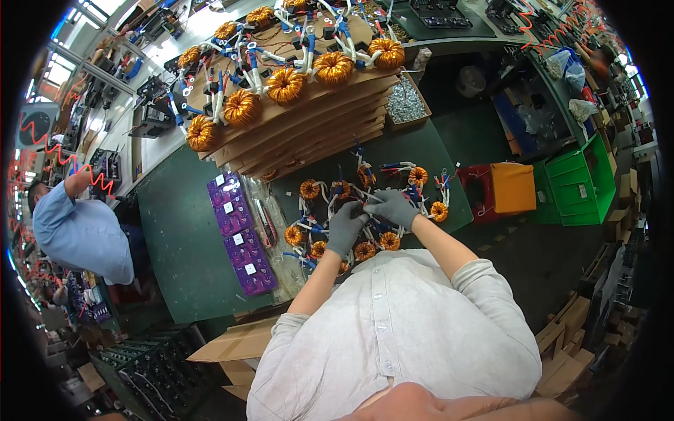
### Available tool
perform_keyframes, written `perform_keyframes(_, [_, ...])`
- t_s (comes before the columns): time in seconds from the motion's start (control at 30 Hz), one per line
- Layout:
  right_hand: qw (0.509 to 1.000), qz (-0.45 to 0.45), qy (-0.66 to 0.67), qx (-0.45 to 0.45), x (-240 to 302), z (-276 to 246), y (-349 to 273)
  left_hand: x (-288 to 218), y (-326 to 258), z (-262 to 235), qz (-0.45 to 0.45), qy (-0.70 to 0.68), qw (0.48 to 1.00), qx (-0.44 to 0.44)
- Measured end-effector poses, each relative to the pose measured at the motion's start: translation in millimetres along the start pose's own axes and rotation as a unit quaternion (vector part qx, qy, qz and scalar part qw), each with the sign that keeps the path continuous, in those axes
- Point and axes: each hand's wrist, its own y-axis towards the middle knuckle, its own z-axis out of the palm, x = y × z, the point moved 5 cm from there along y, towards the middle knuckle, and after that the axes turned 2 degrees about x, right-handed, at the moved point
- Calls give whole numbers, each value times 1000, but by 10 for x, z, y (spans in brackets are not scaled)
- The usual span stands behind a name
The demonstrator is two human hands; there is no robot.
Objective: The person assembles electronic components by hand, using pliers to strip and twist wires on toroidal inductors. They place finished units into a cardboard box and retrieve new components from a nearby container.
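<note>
My left hand [347,228], in a grey glove, has its fingers closed near the middle of the green table [186,238]. Beside it my right hand [393,208], gloved the same way, is closed too, and the fingertips of both meet. What they pinch is small and mostly hidden, perhaps a wire lead. Around them lie several copper-wound ring coils with white and blue leads, among them a coil [390,241] just below my hands, a coil [309,189] beyond the left one and a coil [439,211] to the right.
Stacked cardboard sheets [302,133] carry more ring coils [285,85] at the back. Purple circuit boards [239,238] and a slim red-and-black tool [266,223] lie left. A carton of small metal parts [426,111], an orange bin [513,188] and a green crate [579,186] stand right. Another person [84,235] works far left.
</note>
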Motion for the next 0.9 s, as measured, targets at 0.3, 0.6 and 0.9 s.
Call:
perform_keyframes(0.3, [990, -42, -111, -78, -123, 25, 30, 88, 53, -31, 59, 42, 997, 2])
perform_keyframes(0.6, [993, -24, -46, -110, -224, 144, 90, -215, -96, -103, -64, 34, 983, 171])
perform_keyframes(0.9, [972, 38, 225, -52, -283, 58, -4, -133, -36, -126, -55, -191, 971, 133])
